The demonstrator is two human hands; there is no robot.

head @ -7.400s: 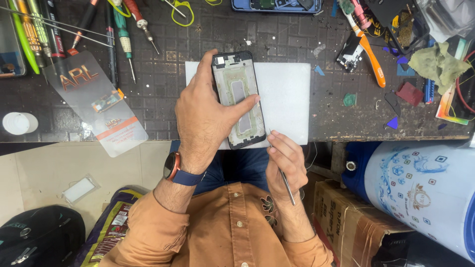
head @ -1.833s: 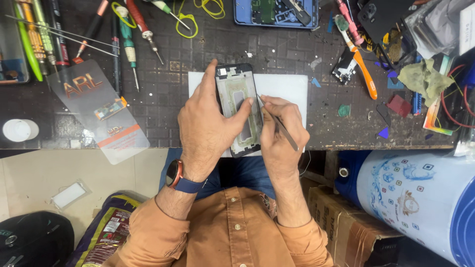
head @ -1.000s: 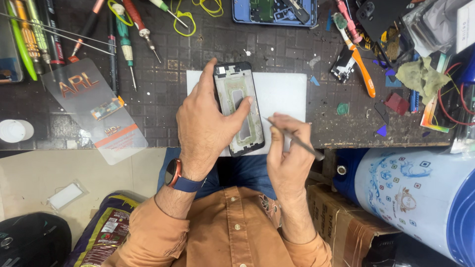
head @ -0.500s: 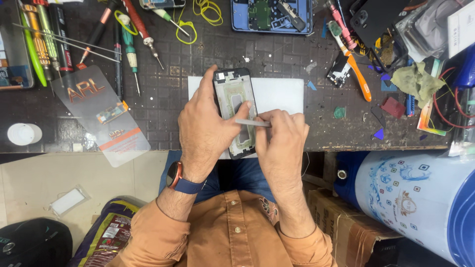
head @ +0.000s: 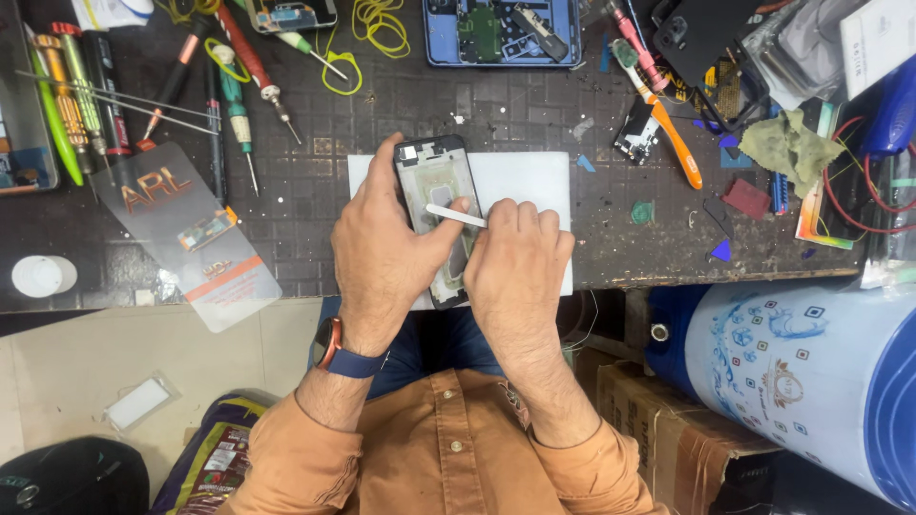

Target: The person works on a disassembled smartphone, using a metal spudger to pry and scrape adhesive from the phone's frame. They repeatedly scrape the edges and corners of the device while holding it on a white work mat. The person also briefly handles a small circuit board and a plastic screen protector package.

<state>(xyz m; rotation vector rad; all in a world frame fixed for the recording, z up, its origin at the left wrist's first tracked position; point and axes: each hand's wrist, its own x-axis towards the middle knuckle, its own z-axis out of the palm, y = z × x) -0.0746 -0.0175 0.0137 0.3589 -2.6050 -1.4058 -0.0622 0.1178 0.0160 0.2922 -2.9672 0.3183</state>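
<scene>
The phone frame is lying on the white mat at the bench edge, steadied under the left hand, which is gripping its left side. The right hand is pinching a thin metal tool, its tip lying flat inside the frame. Keeping that blade shallow and the frame pinned seems wise. Screwdrivers are lying beyond the left hand.

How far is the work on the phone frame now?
Done: the phone frame lies opened and bare on the white mat. In hand: the left hand steadies it, while the right hand works a thin tool inside. Left: the blue tray holds parts not yet fitted.
</scene>
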